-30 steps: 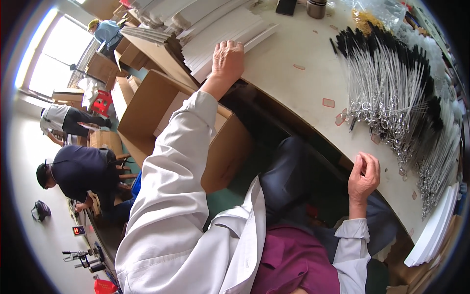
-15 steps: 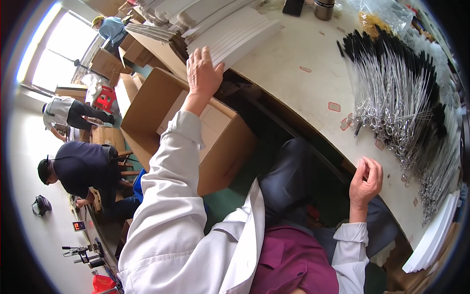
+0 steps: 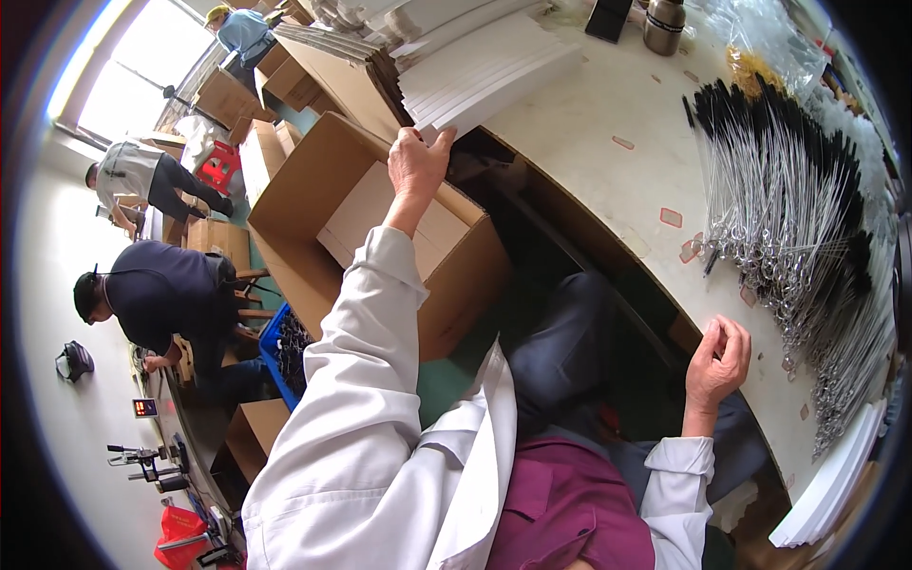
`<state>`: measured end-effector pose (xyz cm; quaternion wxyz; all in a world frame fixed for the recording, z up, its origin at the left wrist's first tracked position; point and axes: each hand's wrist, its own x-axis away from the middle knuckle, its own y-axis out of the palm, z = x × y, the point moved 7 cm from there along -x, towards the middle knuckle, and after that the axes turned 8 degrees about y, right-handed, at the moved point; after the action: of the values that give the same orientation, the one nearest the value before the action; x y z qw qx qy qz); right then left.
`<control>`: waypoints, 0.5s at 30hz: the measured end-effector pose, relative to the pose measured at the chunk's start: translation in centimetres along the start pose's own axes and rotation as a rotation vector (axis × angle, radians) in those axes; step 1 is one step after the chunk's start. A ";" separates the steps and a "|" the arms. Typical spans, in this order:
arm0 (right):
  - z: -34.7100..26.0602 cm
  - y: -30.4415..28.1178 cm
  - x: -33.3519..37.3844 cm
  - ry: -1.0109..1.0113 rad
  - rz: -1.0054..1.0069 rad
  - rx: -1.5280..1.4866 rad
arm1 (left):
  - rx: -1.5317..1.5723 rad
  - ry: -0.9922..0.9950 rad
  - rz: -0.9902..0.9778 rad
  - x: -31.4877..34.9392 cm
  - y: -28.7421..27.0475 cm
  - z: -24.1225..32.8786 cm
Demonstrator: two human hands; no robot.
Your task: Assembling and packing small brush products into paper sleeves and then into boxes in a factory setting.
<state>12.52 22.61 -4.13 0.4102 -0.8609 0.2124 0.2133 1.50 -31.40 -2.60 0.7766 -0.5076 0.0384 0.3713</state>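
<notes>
White-sleeved left arm stretched far forward, left hand (image 3: 416, 163) with fingers curled onto the near end of a stack of flat white sheets (image 3: 484, 71) overhanging the tabletop (image 3: 608, 180) edge, above an open cardboard box (image 3: 380, 237). Right hand (image 3: 717, 361) raised beside the tabletop edge, elbow bent, fingers loosely curled, holding nothing visible, near a spread of black-tipped metal rods (image 3: 798, 218).
</notes>
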 end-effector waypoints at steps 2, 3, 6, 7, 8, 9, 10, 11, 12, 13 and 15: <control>0.0 0.0 0.0 -0.014 0.012 0.005 | 0.017 -0.019 -0.006 0.2 0.1 0.0; 0.0 0.0 0.0 -0.017 0.013 0.006 | 0.019 -0.020 -0.005 0.4 -0.2 0.5; 0.2 0.0 0.1 -0.011 0.010 0.017 | 0.015 -0.050 -0.088 0.9 -0.6 1.9; 0.1 0.0 0.1 -0.014 0.014 0.022 | 0.011 -0.053 -0.128 1.1 -0.6 2.4; 0.1 0.0 0.1 -0.017 0.018 0.028 | 0.008 -0.056 -0.168 1.2 -0.4 2.6; 0.1 0.0 0.1 -0.020 0.016 0.026 | 0.007 -0.060 -0.166 1.2 -0.3 2.1; 0.1 0.0 0.1 -0.022 0.016 0.034 | 0.013 -0.036 -0.121 1.1 -0.1 1.6; 0.1 0.0 0.1 -0.024 0.017 0.042 | 0.019 -0.011 -0.077 1.0 -0.1 1.3; 0.1 0.1 0.1 -0.024 0.017 0.044 | 0.020 -0.011 -0.078 1.0 0.0 1.1; 0.1 0.2 0.1 -0.016 0.015 0.031 | 0.003 -0.029 -0.037 0.9 -0.3 0.7; 0.2 0.2 0.1 -0.008 0.012 0.019 | -0.015 -0.048 0.003 0.7 -1.0 0.5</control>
<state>12.45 22.62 -4.43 0.4180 -0.8548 0.2179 0.2169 2.43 -30.77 -1.92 0.7730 -0.5042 0.0180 0.3846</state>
